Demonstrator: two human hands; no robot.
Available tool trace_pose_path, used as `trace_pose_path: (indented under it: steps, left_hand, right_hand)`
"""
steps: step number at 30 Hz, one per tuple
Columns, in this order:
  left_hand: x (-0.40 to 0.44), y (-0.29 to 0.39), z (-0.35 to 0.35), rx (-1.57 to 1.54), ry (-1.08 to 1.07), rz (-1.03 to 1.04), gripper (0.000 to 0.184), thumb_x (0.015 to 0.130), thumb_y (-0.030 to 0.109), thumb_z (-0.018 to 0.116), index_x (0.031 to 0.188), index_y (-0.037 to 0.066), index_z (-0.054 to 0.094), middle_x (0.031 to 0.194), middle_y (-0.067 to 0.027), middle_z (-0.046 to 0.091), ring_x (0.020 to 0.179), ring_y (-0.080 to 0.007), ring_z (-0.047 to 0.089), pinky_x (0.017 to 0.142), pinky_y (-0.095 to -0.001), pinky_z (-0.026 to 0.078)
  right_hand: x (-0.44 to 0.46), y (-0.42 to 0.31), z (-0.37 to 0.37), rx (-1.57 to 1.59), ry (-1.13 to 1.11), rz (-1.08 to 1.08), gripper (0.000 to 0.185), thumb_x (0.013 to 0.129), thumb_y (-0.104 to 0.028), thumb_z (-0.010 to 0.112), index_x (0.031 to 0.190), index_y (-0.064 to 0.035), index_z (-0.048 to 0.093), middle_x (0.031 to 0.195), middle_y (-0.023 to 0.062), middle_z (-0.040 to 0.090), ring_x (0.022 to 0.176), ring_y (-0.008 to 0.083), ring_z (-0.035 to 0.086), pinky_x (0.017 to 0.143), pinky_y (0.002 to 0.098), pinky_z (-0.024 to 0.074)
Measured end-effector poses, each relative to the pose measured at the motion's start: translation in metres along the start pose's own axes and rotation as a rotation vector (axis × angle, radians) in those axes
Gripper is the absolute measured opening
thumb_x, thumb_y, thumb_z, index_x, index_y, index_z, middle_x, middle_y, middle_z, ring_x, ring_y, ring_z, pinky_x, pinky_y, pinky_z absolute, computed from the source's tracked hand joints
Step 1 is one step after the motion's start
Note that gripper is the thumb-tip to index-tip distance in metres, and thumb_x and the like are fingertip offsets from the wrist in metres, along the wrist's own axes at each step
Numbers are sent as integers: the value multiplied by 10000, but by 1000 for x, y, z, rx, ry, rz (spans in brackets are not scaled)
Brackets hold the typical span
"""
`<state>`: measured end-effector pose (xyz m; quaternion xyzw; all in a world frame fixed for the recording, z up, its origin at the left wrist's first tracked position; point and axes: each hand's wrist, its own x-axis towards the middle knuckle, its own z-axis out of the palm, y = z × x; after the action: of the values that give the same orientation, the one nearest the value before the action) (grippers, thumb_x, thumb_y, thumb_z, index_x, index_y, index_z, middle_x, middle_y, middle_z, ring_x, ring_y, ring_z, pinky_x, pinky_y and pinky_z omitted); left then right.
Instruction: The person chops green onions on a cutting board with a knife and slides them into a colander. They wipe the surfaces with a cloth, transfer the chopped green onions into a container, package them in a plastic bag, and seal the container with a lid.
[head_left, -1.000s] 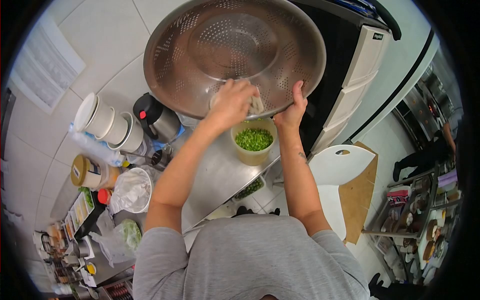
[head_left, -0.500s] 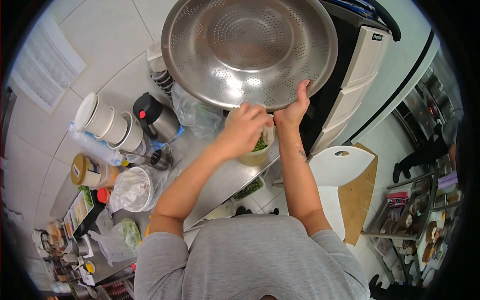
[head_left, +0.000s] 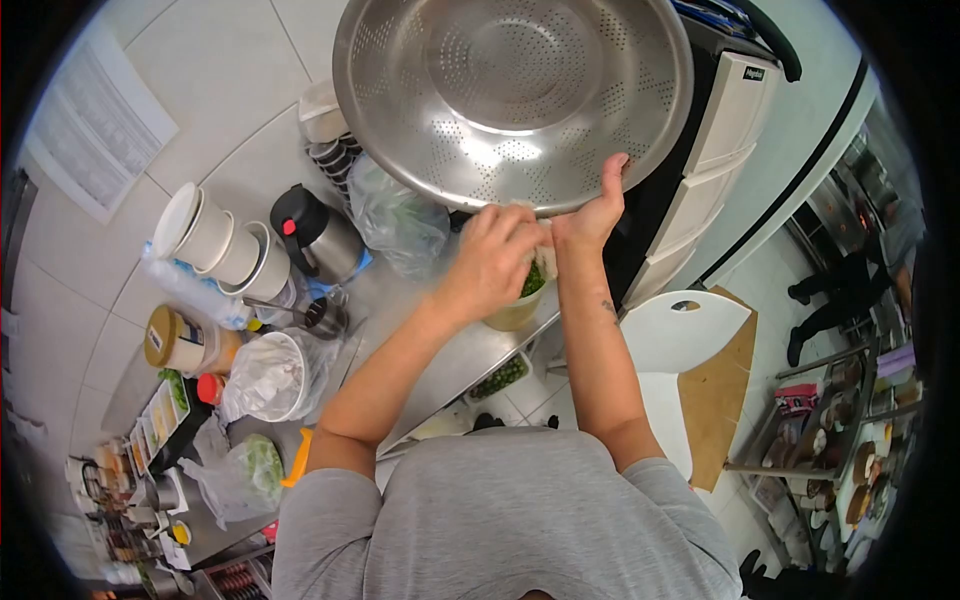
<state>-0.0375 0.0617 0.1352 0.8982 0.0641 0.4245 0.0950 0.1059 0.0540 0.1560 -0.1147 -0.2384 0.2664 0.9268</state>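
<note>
A large steel colander (head_left: 515,75) is tilted so that I look into its perforated bowl. My right hand (head_left: 592,212) grips its near rim, thumb up against the inside. Just left of it, my left hand (head_left: 495,258) is closed, its curled fingers close under the rim; what they pinch is hidden. A whitish, cloth-like piece (head_left: 545,258) shows between the two hands. Below my left hand stands a pale tub (head_left: 515,315) at the counter edge, with chopped greens (head_left: 533,280) inside, partly covered by the hand.
On the steel counter (head_left: 425,350) to the left are a thermos jug (head_left: 318,235), stacked white tubs (head_left: 225,250), a bag-lined bucket (head_left: 270,375) and a plastic bag (head_left: 400,220). White drawers (head_left: 725,120) and a white chair (head_left: 680,325) are on the right. A person's legs (head_left: 835,280) show far right.
The colander has shifted slightly right in view. My left hand has moved slightly right, covering more of the tub. My right hand keeps its hold.
</note>
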Motion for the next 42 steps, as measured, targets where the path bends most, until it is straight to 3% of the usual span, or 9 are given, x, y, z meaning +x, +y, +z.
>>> trace_pose_path:
  steps: [15, 26, 29, 33, 35, 37, 38, 40, 42]
  left_hand:
    - [-25, 105, 19, -588, -361, 327, 311, 742, 71, 637, 1045, 82, 565, 1095, -105, 502, 983, -293, 496, 852, -404, 418]
    - [-114, 184, 164, -986, -1103, 158, 128, 857, 175, 565, 970, 130, 527, 944, -23, 577, 948, -226, 554, 818, -425, 389]
    - [-199, 200, 220, -242, -1093, 573, 148, 866, 179, 539, 1010, 149, 529, 893, -54, 609, 927, -252, 573, 831, -450, 392]
    - [-232, 250, 230, -508, -1229, 79, 213, 823, 175, 529, 1025, 108, 524, 852, -136, 650, 851, -323, 623, 780, -442, 438]
    - [-230, 250, 222, -403, -1354, 192, 239, 825, 190, 527, 1046, 102, 517, 845, -156, 653, 824, -342, 637, 747, -454, 460]
    - [-237, 246, 222, -459, -1306, -199, 249, 877, 236, 498, 1076, 86, 506, 823, -189, 640, 811, -359, 635, 698, -480, 479]
    - [-224, 244, 207, -458, -1247, -456, 261, 892, 253, 490, 1085, 79, 505, 817, -202, 636, 802, -367, 631, 696, -480, 481]
    - [-216, 213, 188, -346, -1002, -382, 297, 898, 226, 489, 1154, 79, 461, 828, -218, 634, 783, -397, 621, 690, -485, 480]
    - [-183, 184, 140, -328, -632, -481, 425, 880, 208, 517, 1252, 104, 339, 826, -243, 627, 776, -423, 611, 694, -509, 465]
  right_hand:
    - [-78, -143, -34, -20, 211, -323, 480, 918, -354, 511, 1298, -68, 450, 1294, 89, 504, 1200, 290, 459, 1033, 473, 350]
    - [-330, -427, -185, -791, 1114, -796, 434, 858, -101, 564, 1235, 89, 459, 1228, 182, 519, 1072, 333, 529, 930, 477, 423]
    - [-423, -476, -235, -1218, 1473, -830, 426, 825, -73, 522, 1198, 129, 483, 1171, 223, 555, 974, 323, 571, 868, 431, 445]
    - [-559, -520, -306, -2006, 1749, -743, 462, 741, -131, 486, 1144, 88, 542, 1052, 310, 589, 941, 404, 600, 850, 439, 450]
    - [-606, -534, -323, -2018, 2067, -348, 426, 704, -123, 486, 1058, 98, 569, 999, 308, 604, 892, 452, 601, 815, 488, 464]
    - [-636, -540, -330, -1978, 2192, -227, 392, 698, -120, 487, 1006, 108, 571, 945, 274, 635, 812, 412, 632, 741, 482, 501]
    - [-650, -542, -335, -1771, 2083, -320, 418, 695, -139, 492, 1015, 122, 562, 955, 290, 620, 830, 420, 625, 755, 489, 502]
    - [-670, -546, -355, -1352, 1844, -458, 476, 689, -177, 500, 1033, 150, 542, 975, 321, 589, 864, 436, 611, 782, 502, 502]
    - [-679, -556, -393, -1503, 1646, -52, 464, 689, -138, 507, 1052, 149, 537, 1006, 312, 572, 882, 430, 602, 777, 523, 501]
